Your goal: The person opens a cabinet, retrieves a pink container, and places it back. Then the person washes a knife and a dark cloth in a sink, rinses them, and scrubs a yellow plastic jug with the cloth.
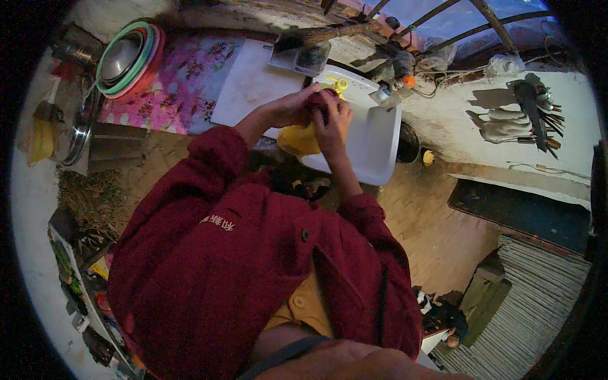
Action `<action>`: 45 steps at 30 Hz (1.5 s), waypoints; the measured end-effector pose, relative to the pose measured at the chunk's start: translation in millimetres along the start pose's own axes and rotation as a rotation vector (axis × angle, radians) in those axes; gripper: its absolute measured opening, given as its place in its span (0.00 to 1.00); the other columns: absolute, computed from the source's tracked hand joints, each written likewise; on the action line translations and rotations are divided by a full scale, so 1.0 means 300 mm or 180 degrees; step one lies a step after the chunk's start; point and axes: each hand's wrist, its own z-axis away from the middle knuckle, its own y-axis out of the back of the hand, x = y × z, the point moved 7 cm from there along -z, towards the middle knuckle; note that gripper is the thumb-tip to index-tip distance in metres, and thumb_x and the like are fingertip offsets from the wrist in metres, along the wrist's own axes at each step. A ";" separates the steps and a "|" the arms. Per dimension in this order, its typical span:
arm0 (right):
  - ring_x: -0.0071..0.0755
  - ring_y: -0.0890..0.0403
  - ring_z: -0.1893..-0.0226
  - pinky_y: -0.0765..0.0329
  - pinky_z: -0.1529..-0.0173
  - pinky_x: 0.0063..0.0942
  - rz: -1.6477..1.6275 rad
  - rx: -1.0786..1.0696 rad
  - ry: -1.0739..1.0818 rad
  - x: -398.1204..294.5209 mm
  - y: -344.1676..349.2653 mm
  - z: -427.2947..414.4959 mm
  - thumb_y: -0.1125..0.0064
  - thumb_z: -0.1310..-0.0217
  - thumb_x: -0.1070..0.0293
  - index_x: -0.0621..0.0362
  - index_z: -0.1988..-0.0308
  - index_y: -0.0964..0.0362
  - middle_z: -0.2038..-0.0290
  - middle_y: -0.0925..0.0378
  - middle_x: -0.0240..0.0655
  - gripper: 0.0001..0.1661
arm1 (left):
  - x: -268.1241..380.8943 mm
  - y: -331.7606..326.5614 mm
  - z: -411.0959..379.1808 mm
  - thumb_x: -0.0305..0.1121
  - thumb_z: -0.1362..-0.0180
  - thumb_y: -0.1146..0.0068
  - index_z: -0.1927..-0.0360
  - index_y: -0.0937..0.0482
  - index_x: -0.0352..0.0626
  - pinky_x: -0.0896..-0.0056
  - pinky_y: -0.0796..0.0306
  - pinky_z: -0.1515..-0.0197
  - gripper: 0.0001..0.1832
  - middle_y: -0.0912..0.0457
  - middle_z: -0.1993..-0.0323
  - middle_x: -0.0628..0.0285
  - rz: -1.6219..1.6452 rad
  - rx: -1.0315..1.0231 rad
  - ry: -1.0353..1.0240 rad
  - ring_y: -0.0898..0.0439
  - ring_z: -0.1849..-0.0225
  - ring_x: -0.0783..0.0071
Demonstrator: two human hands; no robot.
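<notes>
Together, my left hand [300, 105] and my right hand [335, 121] hold a dark reddish, rounded thing [324, 99]. Fingers cover much of it, so its exact kind cannot be told. Below my hands is a yellow basin [295, 141], partly hidden by my right hand and wrist. The basin sits at the left side of a white sink [376, 137]. Just beyond my fingers is a yellow tap handle [341, 84]. Left of the sink, a white board [251, 78] lies near my left forearm.
A pink flowered cloth [183, 80] covers the counter at left, with stacked basins [130, 88] on it. A grey tray [311, 58] stands behind the board. Utensils [534, 111] hang on the right wall. A dark bucket [407, 142] is right of the sink.
</notes>
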 end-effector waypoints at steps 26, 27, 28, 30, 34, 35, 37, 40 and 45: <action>0.42 0.24 0.56 0.27 0.49 0.36 -0.1303 -0.0140 -0.1203 0.446 -0.059 0.550 0.42 0.44 0.70 0.57 0.52 0.29 0.53 0.26 0.39 0.18 | -0.087 0.077 -0.065 0.49 0.43 0.46 0.61 0.22 0.40 0.71 0.28 0.63 0.20 0.18 0.70 0.60 -0.1487 0.0558 0.0227 0.20 0.68 0.71; 0.39 0.24 0.55 0.27 0.48 0.33 -0.2023 0.0219 -0.1847 0.533 -0.033 0.568 0.42 0.42 0.70 0.57 0.51 0.30 0.53 0.27 0.38 0.18 | -0.081 0.046 -0.065 0.48 0.43 0.46 0.61 0.22 0.41 0.75 0.31 0.66 0.19 0.18 0.71 0.62 -0.1376 0.0538 0.0218 0.22 0.71 0.74; 0.35 0.25 0.55 0.27 0.48 0.31 -0.2784 0.0560 -0.2449 0.566 -0.031 0.566 0.43 0.40 0.70 0.57 0.50 0.31 0.53 0.27 0.38 0.18 | -0.059 0.013 -0.042 0.46 0.42 0.47 0.61 0.22 0.42 0.78 0.33 0.70 0.17 0.18 0.73 0.64 -0.1260 0.0576 0.0197 0.25 0.75 0.78; 0.31 0.26 0.54 0.27 0.48 0.30 -0.3151 0.0521 -0.2508 0.474 0.016 0.459 0.44 0.38 0.67 0.58 0.49 0.32 0.52 0.28 0.36 0.18 | -0.055 0.017 -0.022 0.45 0.42 0.47 0.61 0.23 0.42 0.80 0.35 0.73 0.16 0.18 0.74 0.65 -0.1121 0.0685 0.0136 0.27 0.77 0.80; 0.33 0.28 0.52 0.29 0.47 0.30 -0.2451 0.0270 -0.1696 0.320 -0.023 0.292 0.47 0.36 0.63 0.61 0.49 0.35 0.52 0.30 0.39 0.19 | -0.099 0.074 -0.071 0.43 0.42 0.47 0.60 0.23 0.41 0.77 0.32 0.70 0.16 0.20 0.74 0.65 -0.1097 0.0847 -0.0179 0.24 0.75 0.80; 0.35 0.28 0.53 0.29 0.48 0.31 -0.1783 0.0305 -0.1184 0.259 -0.045 0.261 0.49 0.35 0.62 0.61 0.50 0.34 0.53 0.29 0.41 0.18 | -0.101 0.082 -0.080 0.42 0.42 0.47 0.60 0.23 0.41 0.76 0.31 0.70 0.15 0.21 0.74 0.65 -0.1076 0.0915 -0.0307 0.24 0.74 0.80; 0.38 0.27 0.54 0.30 0.49 0.33 -0.1275 0.0399 -0.1268 0.264 -0.076 0.238 0.52 0.34 0.61 0.62 0.52 0.35 0.55 0.30 0.44 0.17 | -0.085 0.049 -0.071 0.41 0.41 0.47 0.61 0.24 0.40 0.74 0.30 0.69 0.14 0.22 0.74 0.65 -0.0971 0.0810 -0.0398 0.23 0.73 0.79; 0.42 0.27 0.55 0.31 0.51 0.37 -0.1317 0.0518 -0.1855 0.306 -0.092 0.248 0.56 0.33 0.60 0.64 0.54 0.36 0.57 0.30 0.47 0.17 | -0.078 0.025 -0.056 0.39 0.41 0.47 0.63 0.25 0.40 0.73 0.30 0.70 0.12 0.23 0.75 0.65 -0.0986 0.0790 -0.0353 0.23 0.75 0.77; 0.40 0.26 0.58 0.29 0.54 0.35 -0.2452 0.0156 -0.3165 0.508 -0.224 0.425 0.59 0.31 0.58 0.64 0.52 0.39 0.56 0.29 0.44 0.19 | -0.086 0.015 -0.068 0.39 0.42 0.46 0.64 0.27 0.39 0.73 0.29 0.70 0.12 0.24 0.78 0.64 -0.0897 0.0797 -0.0466 0.23 0.78 0.74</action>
